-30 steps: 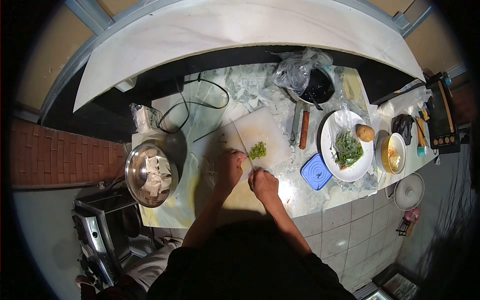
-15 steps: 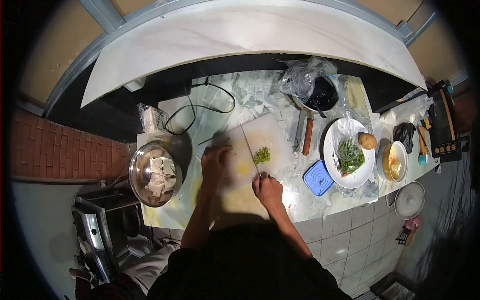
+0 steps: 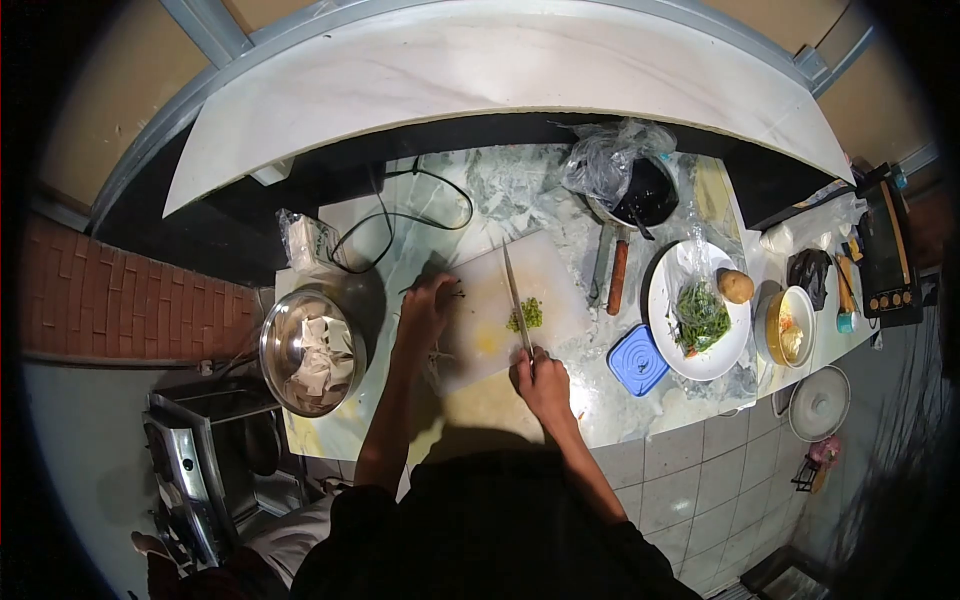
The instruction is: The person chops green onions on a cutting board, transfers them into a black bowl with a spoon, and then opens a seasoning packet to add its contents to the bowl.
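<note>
My right hand (image 3: pixel 543 383) grips a knife (image 3: pixel 514 285), its blade pointing away from me across the white cutting board (image 3: pixel 555 270). Beside and partly behind the blade lies a small heap of finely chopped greens (image 3: pixel 532 313). At the board's left edge is my left hand (image 3: pixel 428 303), fingers bent and drawn together; whatever they hold is too small or hidden to make out. Small dark bits (image 3: pixel 459 291) show next to its fingertips. A yellowish smear marks the board near the heap.
Left stands a steel bowl (image 3: pixel 275 352) with pale pieces; a black cable (image 3: pixel 470 205) lies behind. To the right are a blue lid (image 3: pixel 638 360), a plate (image 3: pixel 735 355) of greens with a potato (image 3: pixel 736 287), a bowl (image 3: pixel 775 335), and a pan (image 3: pixel 618 270) under plastic. A person's leg (image 3: pixel 290 545) shows lower left.
The knife has tilted and shifted slightly right, its blade now over the chopped heap. My left hand has moved a little left and up, and the long dark strip beside it shows less.
</note>
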`<state>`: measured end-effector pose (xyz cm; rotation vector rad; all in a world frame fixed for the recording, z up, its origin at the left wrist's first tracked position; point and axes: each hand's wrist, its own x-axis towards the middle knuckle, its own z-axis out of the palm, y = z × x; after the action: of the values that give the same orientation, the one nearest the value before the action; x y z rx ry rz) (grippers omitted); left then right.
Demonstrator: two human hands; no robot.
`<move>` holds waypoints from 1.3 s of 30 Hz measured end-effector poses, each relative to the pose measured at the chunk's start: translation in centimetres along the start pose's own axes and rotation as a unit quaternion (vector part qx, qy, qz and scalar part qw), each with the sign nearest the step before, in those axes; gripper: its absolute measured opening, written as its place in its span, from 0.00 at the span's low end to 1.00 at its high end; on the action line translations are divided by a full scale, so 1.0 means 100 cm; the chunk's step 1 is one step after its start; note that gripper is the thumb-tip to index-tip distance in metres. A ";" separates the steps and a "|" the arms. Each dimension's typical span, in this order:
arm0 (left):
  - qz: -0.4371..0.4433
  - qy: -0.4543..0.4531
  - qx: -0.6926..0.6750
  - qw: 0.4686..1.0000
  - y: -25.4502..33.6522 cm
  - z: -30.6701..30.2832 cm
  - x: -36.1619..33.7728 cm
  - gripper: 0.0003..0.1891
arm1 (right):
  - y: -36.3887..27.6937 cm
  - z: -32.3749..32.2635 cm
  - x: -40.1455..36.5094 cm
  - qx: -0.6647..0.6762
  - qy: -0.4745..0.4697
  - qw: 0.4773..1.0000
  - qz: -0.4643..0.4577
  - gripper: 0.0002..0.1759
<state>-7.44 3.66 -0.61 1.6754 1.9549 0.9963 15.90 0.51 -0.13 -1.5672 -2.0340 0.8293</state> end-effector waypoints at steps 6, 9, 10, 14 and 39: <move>0.029 -0.010 0.036 0.999 0.004 0.005 -0.001 0.14 | -0.001 -0.021 0.001 0.006 -0.016 0.999 0.038 0.13; 0.051 -0.005 0.030 0.998 -0.005 0.012 -0.003 0.13 | 0.008 -0.023 0.001 -0.008 0.037 0.999 0.005 0.14; 0.051 0.000 0.032 0.998 -0.003 0.012 -0.004 0.13 | 0.010 -0.026 0.001 -0.008 0.038 0.999 0.003 0.14; 0.071 0.036 0.060 0.995 -0.009 0.014 -0.008 0.12 | 0.010 -0.032 -0.001 -0.021 0.062 0.998 -0.008 0.14; -0.020 0.077 -0.021 0.997 0.033 -0.009 -0.016 0.13 | 0.022 -0.041 -0.015 -0.063 0.137 0.988 0.032 0.14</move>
<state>-5.40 2.05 2.11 1.5721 2.0401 1.1743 20.60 0.22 1.34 -1.7183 -1.8759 0.4815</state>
